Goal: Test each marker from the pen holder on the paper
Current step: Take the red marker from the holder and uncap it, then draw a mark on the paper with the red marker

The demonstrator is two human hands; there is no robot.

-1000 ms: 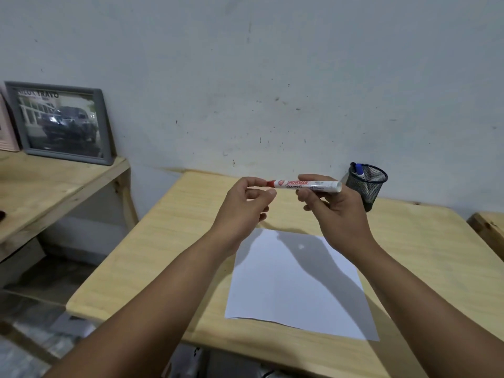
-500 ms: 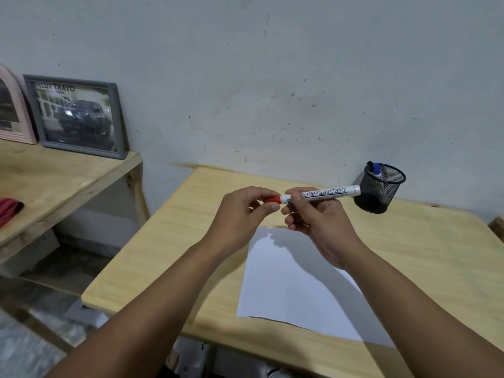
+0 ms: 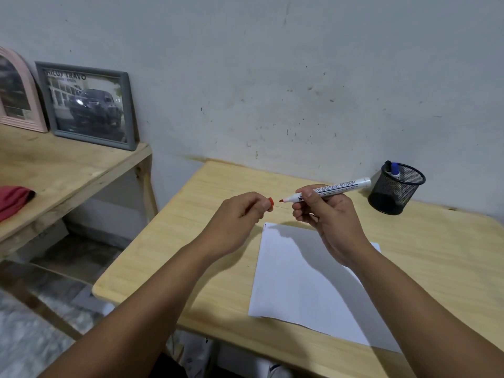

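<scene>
My right hand (image 3: 328, 214) grips a white red-tipped marker (image 3: 335, 189), held level above the table with its bare tip pointing left. A small gap away, my left hand (image 3: 234, 222) pinches the marker's red cap (image 3: 270, 201) between thumb and fingers. A white sheet of paper (image 3: 305, 285) lies flat on the light wooden table (image 3: 191, 241) below both hands. The black mesh pen holder (image 3: 395, 189) stands at the back right near the wall, with a blue-capped marker (image 3: 394, 170) sticking out of it.
A lower wooden shelf (image 3: 62, 170) to the left carries a grey picture frame (image 3: 87, 105), a pink arched frame (image 3: 16, 91) and a red cloth (image 3: 13, 197). The grey wall runs right behind the table. A gap to the floor separates shelf and table.
The cap has come off the marker: my left hand pulled it away to the left, exposing the red tip. The view has shifted left and down.
</scene>
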